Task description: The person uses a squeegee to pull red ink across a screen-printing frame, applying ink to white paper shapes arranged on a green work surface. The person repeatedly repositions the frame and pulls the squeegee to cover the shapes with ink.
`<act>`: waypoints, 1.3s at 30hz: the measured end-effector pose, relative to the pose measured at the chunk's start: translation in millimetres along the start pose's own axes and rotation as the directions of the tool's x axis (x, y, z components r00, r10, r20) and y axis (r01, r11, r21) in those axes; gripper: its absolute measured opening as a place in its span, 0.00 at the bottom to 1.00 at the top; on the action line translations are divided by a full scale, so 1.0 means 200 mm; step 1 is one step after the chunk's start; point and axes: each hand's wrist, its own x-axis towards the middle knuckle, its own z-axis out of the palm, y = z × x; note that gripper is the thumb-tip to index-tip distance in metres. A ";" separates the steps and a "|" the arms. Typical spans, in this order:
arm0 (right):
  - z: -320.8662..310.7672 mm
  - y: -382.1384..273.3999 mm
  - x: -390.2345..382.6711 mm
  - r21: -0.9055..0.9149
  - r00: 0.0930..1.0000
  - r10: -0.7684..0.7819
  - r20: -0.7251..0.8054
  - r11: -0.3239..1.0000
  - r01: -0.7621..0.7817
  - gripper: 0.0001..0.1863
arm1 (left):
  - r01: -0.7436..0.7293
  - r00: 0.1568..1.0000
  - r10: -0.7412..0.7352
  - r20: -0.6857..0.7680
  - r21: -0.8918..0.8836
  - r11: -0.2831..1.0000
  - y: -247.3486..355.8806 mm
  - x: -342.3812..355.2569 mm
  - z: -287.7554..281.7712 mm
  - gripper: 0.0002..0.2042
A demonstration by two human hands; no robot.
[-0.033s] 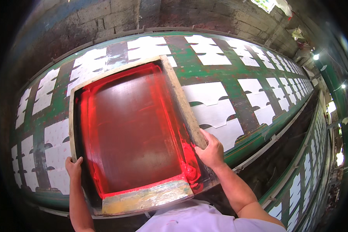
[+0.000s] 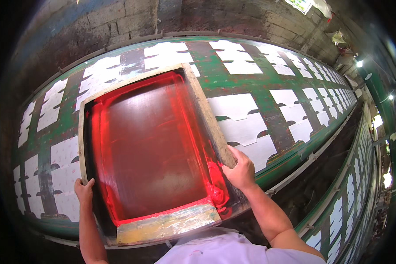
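"How does the tabletop point(image 2: 228, 82) look?"

"Long and green, with dark, worn bands. White cut pieces point(image 2: 237, 107) lie on it in rows, from its left end to its far right corner."

"And the room?"

"A block wall point(image 2: 119, 18) rises behind the far edge. Beyond the near edge, to the right, runs a second long surface with more white pieces point(image 2: 337, 212); small lamps point(image 2: 360, 64) shine farther right."

"Where's the framed screen point(image 2: 149, 145)?"

"Over the near edge, toward the left end, hiding part of the rows. I can't tell whether it touches. Red ink point(image 2: 216, 193) coats its inside, lumped at its near right corner; a stained strip point(image 2: 169, 223) crosses its near end."

"The hands?"

"The left hand point(image 2: 84, 190) has its fingers gripping the screen's left side; the right hand point(image 2: 242, 170) grips the right side, beside the lump."
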 end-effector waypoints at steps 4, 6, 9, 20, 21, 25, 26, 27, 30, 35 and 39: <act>-0.14 0.18 0.12 0.027 0.998 0.051 -0.035 0.998 -0.050 0.37 | -0.064 0.998 0.061 -0.029 -0.135 0.989 0.22 -0.13 0.11 0.22; -0.21 0.34 0.18 0.033 0.997 0.059 -0.056 0.998 -0.057 0.37 | -0.095 0.995 0.092 -0.028 -0.192 0.977 0.37 -0.20 0.22 0.22; -0.31 0.62 0.31 0.054 0.992 0.101 -0.075 0.994 -0.098 0.37 | -0.119 0.987 0.110 -0.115 -0.072 0.990 0.62 -0.32 0.44 0.23; -0.75 1.71 0.50 0.216 0.958 0.270 -0.093 0.945 -0.245 0.37 | -0.126 0.984 0.117 -0.132 -0.067 0.990 1.36 -0.97 1.12 0.27; -0.78 1.79 0.51 0.167 0.953 0.287 -0.099 0.949 -0.268 0.37 | -0.172 0.976 0.166 -0.138 -0.027 0.985 1.41 -1.02 1.16 0.26; -0.82 2.02 0.56 0.354 0.954 0.293 -0.061 0.900 -0.254 0.37 | -0.157 0.976 0.154 -0.157 -0.010 0.987 1.62 -1.14 1.25 0.27; -0.83 2.07 0.57 0.413 0.952 0.305 -0.040 0.872 -0.262 0.37 | -0.140 0.980 0.137 -0.147 -0.007 0.990 1.65 -1.17 1.26 0.27; -0.84 2.10 0.57 0.473 0.966 0.258 -0.026 0.854 -0.216 0.38 | -0.135 0.980 0.133 -0.147 -0.006 0.991 1.69 -1.19 1.27 0.27; -0.88 2.18 0.59 0.498 0.967 0.256 -0.009 0.839 -0.218 0.39 | -0.128 0.978 0.132 -0.164 0.032 0.991 1.76 -1.24 1.30 0.27; -0.98 2.09 0.56 0.410 0.961 0.276 0.023 0.874 -0.261 0.38 | -0.048 0.992 0.048 -0.114 0.009 0.999 1.82 -1.28 1.31 0.27; -1.05 1.78 0.35 -0.332 0.923 -0.373 -0.099 0.886 0.322 0.34 | -0.040 0.993 0.044 -0.111 0.034 0.999 1.83 -1.28 1.31 0.28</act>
